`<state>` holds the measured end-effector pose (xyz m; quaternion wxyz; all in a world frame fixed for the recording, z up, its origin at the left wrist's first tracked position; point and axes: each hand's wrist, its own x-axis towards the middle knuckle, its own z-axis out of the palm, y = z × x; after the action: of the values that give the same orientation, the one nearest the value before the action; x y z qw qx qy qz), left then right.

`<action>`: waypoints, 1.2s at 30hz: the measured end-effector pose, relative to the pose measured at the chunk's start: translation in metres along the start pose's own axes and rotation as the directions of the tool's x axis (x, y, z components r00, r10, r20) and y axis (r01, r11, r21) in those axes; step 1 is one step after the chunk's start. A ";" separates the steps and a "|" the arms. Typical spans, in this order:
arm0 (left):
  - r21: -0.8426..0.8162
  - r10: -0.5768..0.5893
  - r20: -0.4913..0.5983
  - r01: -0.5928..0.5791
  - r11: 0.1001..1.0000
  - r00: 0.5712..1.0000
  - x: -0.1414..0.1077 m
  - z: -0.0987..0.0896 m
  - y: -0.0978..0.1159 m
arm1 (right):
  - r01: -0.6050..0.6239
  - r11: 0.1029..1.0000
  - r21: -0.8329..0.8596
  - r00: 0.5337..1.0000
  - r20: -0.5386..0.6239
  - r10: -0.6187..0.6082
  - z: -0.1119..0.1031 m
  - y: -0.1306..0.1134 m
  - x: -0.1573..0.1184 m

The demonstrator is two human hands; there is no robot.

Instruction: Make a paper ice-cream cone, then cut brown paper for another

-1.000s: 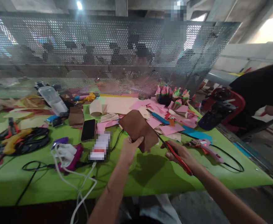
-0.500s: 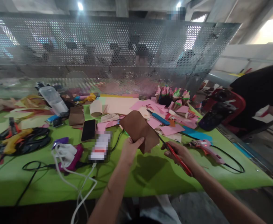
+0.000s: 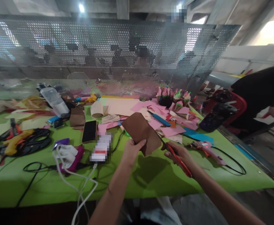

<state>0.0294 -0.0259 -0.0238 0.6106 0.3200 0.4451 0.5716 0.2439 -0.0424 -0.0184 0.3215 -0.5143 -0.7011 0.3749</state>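
A brown sheet of paper [image 3: 140, 131] is held up over the green table by my left hand [image 3: 132, 151], its thumb on top and the other fingers hidden beneath. My right hand [image 3: 177, 154] is wrapped round the red handles of a pair of scissors [image 3: 180, 162]. The dark blades point up and left and meet the paper's right edge. How far they have cut in, I cannot tell. Below the paper a shadow falls on the green table cover [image 3: 165, 187].
Pink paper scraps [image 3: 174, 129] and a blue cutter [image 3: 159, 118] lie behind the sheet. A pink glue gun [image 3: 208, 150] rests to the right. Leftward are two phones, a black one [image 3: 89, 131] nearest, white cables [image 3: 80, 190] and a yellow glue gun [image 3: 17, 142]. A perforated metal panel [image 3: 92, 47] stands behind.
The brown paper and my left hand have shifted slightly right and down. My right hand stays nearly in place, with the scissors still at the paper's edge.
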 end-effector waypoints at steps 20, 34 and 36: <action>-0.060 -0.018 -0.018 0.017 0.998 1.000 -0.002 0.001 0.004 | -0.112 0.976 0.189 0.990 -0.061 0.126 -0.003 -0.006 0.007; 0.032 -0.143 0.180 0.140 0.990 0.973 -0.008 0.000 0.005 | 0.120 0.879 0.462 0.980 -0.198 -0.030 -0.001 -0.033 0.045; 0.057 -0.154 0.181 0.146 0.988 0.971 -0.008 -0.001 0.005 | 0.135 0.900 0.414 0.970 -0.243 -0.034 -0.001 -0.034 0.048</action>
<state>0.0272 -0.0333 -0.0184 0.6835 0.3504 0.4217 0.4818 0.2158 -0.0023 0.0139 0.5212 -0.4401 -0.5817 0.4431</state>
